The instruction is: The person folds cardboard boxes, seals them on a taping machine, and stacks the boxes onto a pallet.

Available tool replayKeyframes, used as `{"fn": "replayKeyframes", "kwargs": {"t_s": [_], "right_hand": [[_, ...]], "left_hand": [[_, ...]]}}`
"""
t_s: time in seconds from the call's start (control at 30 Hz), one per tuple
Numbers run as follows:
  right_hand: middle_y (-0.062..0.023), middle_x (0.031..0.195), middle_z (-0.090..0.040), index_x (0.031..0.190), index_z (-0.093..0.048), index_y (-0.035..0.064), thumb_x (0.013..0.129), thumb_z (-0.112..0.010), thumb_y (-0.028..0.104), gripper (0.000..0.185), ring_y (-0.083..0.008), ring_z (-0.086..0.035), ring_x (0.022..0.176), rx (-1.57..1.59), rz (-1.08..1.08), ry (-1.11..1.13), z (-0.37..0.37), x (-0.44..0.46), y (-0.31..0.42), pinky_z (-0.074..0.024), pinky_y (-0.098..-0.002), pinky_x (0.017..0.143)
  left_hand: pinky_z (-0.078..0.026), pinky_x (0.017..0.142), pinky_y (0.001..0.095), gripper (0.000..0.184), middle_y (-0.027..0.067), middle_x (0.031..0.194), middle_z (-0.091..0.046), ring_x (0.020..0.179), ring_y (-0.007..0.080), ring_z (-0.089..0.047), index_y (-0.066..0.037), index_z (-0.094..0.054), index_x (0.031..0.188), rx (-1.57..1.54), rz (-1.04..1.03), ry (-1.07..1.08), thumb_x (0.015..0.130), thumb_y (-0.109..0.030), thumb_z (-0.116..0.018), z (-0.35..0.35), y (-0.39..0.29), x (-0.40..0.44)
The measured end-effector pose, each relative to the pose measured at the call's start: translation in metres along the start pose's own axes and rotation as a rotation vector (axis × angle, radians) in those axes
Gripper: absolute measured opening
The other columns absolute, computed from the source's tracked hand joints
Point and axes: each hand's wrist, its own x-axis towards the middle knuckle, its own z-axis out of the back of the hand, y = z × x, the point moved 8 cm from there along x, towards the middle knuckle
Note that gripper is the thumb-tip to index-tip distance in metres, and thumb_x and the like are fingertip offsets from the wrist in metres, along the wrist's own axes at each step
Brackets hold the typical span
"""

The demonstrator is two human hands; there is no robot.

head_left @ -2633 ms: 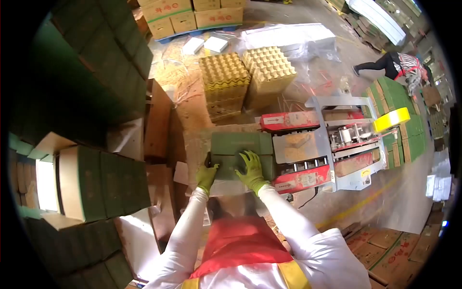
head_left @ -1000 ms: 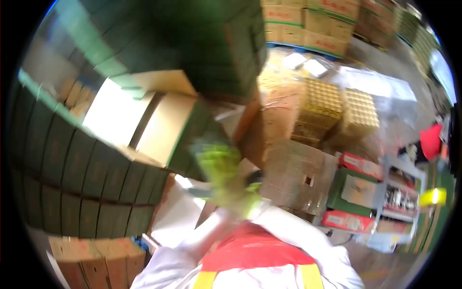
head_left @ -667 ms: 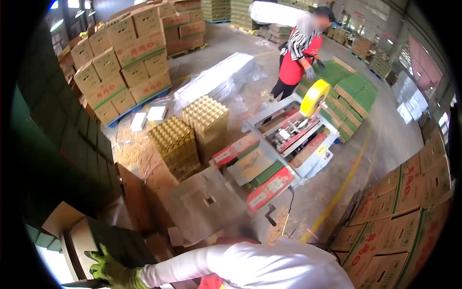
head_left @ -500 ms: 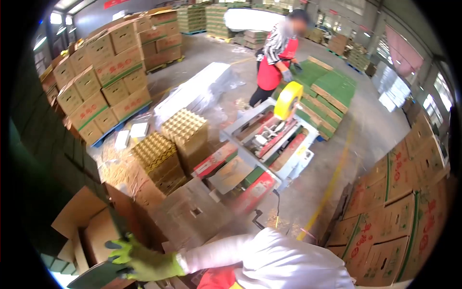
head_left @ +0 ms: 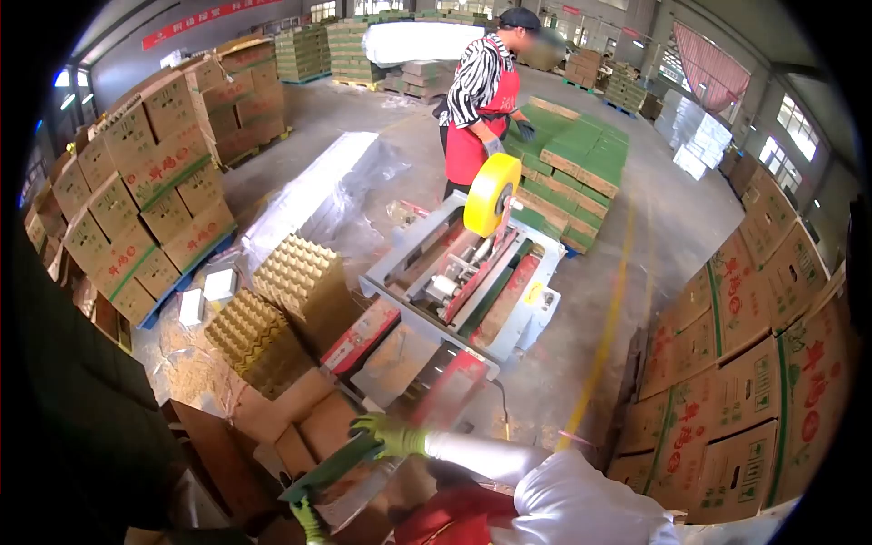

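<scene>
An open cardboard carton (head_left: 325, 425) is tilted in front of me, at the near end of a carton taping machine (head_left: 427, 272). My right hand (head_left: 398, 436), in a yellow-green glove, grips the upper part of its green-faced flap (head_left: 334, 468). Lower down, my left hand (head_left: 311, 523), gloved alike, is closed at the flap's lower end, partly cut off by the frame edge. The machine carries a large yellow tape roll (head_left: 492, 194) and red side rails. A brown sheet-like surface (head_left: 396, 365) lies between the rails at its near end.
Egg-tray stacks (head_left: 295, 272) stand left of the machine. Printed cartons are stacked at left (head_left: 150, 191) and right (head_left: 727, 391). Beyond the machine, a co-worker (head_left: 477, 100) in a red apron stands beside green-topped cartons (head_left: 572, 150). A dark cable (head_left: 504, 404) hangs by the machine.
The open carton has come from the far left to the machine's near end. My right hand has gone from spread fingers to gripping its flap. My left hand has come into view.
</scene>
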Motion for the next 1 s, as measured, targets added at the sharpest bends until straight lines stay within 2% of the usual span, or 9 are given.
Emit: {"fn": "replayKeyframes", "kwargs": {"t_s": [0.2, 0.33, 0.4, 0.53, 0.7, 0.8, 0.87, 0.9, 1.0], "right_hand": [[-0.0137, 0.135, -0.046, 0.125, -0.055, 0.0069, 0.067, -0.079, 0.023, 0.064, -0.0344, -0.043, 0.126, 0.177, -0.416, -0.058, -0.052, -0.031, -0.055, -0.0394, -0.0423, 0.105], [-0.0166, 0.138, -0.04, 0.131, -0.049, 0.0061, 0.072, -0.076, 0.025, 0.068, -0.0361, -0.043, 0.126, -0.016, -0.599, -0.09, -0.02, -0.001, -0.037, -0.041, -0.0416, 0.103], [-0.0218, 0.14, -0.036, 0.135, -0.042, 0.0032, 0.074, -0.075, 0.023, 0.073, -0.0378, -0.042, 0.127, -0.228, -0.7, -0.28, -0.001, 0.009, -0.019, -0.0423, -0.0413, 0.101], [-0.024, 0.141, -0.034, 0.137, -0.039, -0.0012, 0.077, -0.073, 0.024, 0.073, -0.0398, -0.04, 0.128, -0.238, -0.307, -0.308, 0.043, 0.102, 0.027, -0.0321, -0.0467, 0.109], [-0.0239, 0.139, -0.042, 0.136, -0.041, -0.0012, 0.085, -0.063, 0.036, 0.067, -0.0399, -0.037, 0.13, -0.351, -0.113, -0.322, 0.025, 0.19, 0.054, -0.022, -0.0481, 0.113], [-0.0219, 0.139, -0.043, 0.134, -0.046, -0.0009, 0.084, -0.063, 0.037, 0.065, -0.0384, -0.035, 0.133, -0.38, -0.004, -0.098, -0.044, 0.131, 0.044, -0.0191, -0.0482, 0.115], [-0.0192, 0.143, -0.04, 0.136, -0.044, 0.0015, 0.083, -0.065, 0.036, 0.067, -0.0353, -0.031, 0.137, -0.193, -0.2, 0.143, -0.086, 0.066, 0.029, -0.0167, -0.0468, 0.117], [-0.0182, 0.146, -0.037, 0.139, -0.041, 0.0022, 0.082, -0.066, 0.035, 0.07, -0.0338, -0.029, 0.139, -0.314, -0.042, 0.042, -0.088, 0.035, 0.032, -0.0168, -0.0459, 0.117], [-0.0159, 0.151, -0.031, 0.143, -0.035, 0.0033, 0.08, -0.066, 0.033, 0.076, -0.0322, -0.025, 0.141, -0.256, -0.169, 0.161, -0.102, 0.034, 0.015, -0.0149, -0.0445, 0.118]], "left_hand": [[-0.044, 0.098, 0.0362, 0.068, 0.012, 0.138, -0.044, 0.117, 0.0259, -0.049, -0.003, -0.028, 0.146, -0.336, 0.221, -0.431, 0.088, -0.004, -0.065, -0.046, -0.034, -0.018], [-0.04, 0.104, 0.0412, 0.063, 0.0134, 0.135, -0.051, 0.118, 0.0252, -0.053, -0.007, -0.037, 0.143, -0.333, 0.272, -0.161, 0.091, -0.025, -0.065, -0.033, 0.063, 0.007], [-0.044, 0.099, 0.0373, 0.065, 0.0128, 0.133, -0.051, 0.113, 0.0246, -0.054, -0.004, -0.032, 0.144, -0.418, 0.258, -0.262, 0.089, -0.011, -0.065, -0.039, 0.059, 0.002], [-0.048, 0.094, 0.0344, 0.062, 0.0126, 0.125, -0.056, 0.105, 0.0226, -0.058, -0.001, -0.032, 0.143, -0.41, 0.327, -0.355, 0.089, -0.003, -0.064, -0.066, -0.005, -0.007], [-0.048, 0.094, 0.0349, 0.057, 0.0134, 0.121, -0.058, 0.101, 0.0229, -0.059, 0.001, -0.037, 0.14, -0.56, 0.263, -0.27, 0.089, -0.003, -0.063, -0.053, 0.027, -0.001], [-0.048, 0.094, 0.0344, 0.054, 0.013, 0.12, -0.058, 0.1, 0.0227, -0.059, 0.0, -0.039, 0.138, -0.503, 0.235, -0.244, 0.09, -0.005, -0.062, -0.049, 0.04, 0.004], [-0.048, 0.094, 0.0336, 0.052, 0.0119, 0.121, -0.057, 0.101, 0.0221, -0.058, 0.0, -0.041, 0.137, -0.472, 0.179, -0.222, 0.09, -0.007, -0.063, -0.051, 0.042, 0.01], [-0.047, 0.094, 0.0331, 0.052, 0.0112, 0.123, -0.056, 0.102, 0.0217, -0.057, 0.0, -0.041, 0.136, -0.462, 0.155, -0.22, 0.09, -0.008, -0.063, -0.063, 0.04, 0.009], [-0.047, 0.093, 0.0317, 0.051, 0.0089, 0.126, -0.054, 0.105, 0.0204, -0.055, 0.0, -0.042, 0.135, -0.366, 0.065, -0.196, 0.09, -0.01, -0.063, -0.062, 0.011, 0.016]]}}
